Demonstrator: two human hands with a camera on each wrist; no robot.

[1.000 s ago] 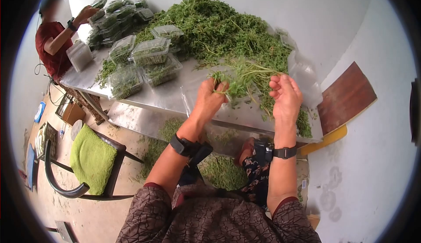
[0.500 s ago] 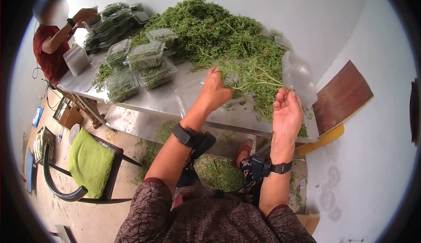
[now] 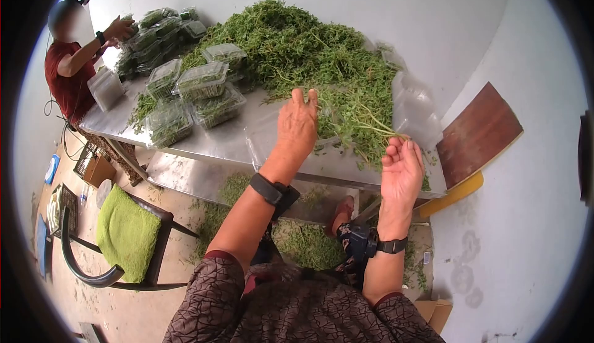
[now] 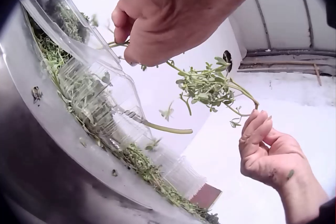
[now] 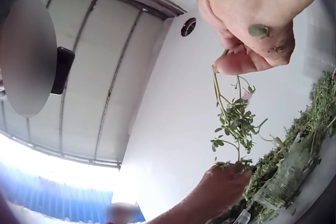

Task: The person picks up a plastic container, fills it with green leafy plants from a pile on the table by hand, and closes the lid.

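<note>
My right hand (image 3: 401, 176), palm up over the table's front right, pinches the stem ends of a leafy green sprig (image 5: 234, 116) between thumb and fingertips. The sprig has thin pale stems and small oval leaves. Back uppermost, my left hand (image 3: 298, 123) is farther left, and its thumb and fingers pinch the leafy end in the left wrist view. The stems stretch between both hands. Beneath the left hand lies a clear plastic box (image 4: 86, 85) with greens inside. A large heap of the same greens (image 3: 297, 46) rises just beyond.
Filled clear boxes (image 3: 203, 78) are stacked left of the heap on the metal table (image 3: 253, 117). Another person (image 3: 71, 70) handles boxes at the far left. A chair with a green cover (image 3: 127, 234) stands at left, and a brown board (image 3: 479, 135) leans at right.
My left hand has turned back-up and shifted slightly; both hands keep the sprig between them. The right hand has moved slightly down with the stem ends. The other person's arms have moved at the boxes.
</note>
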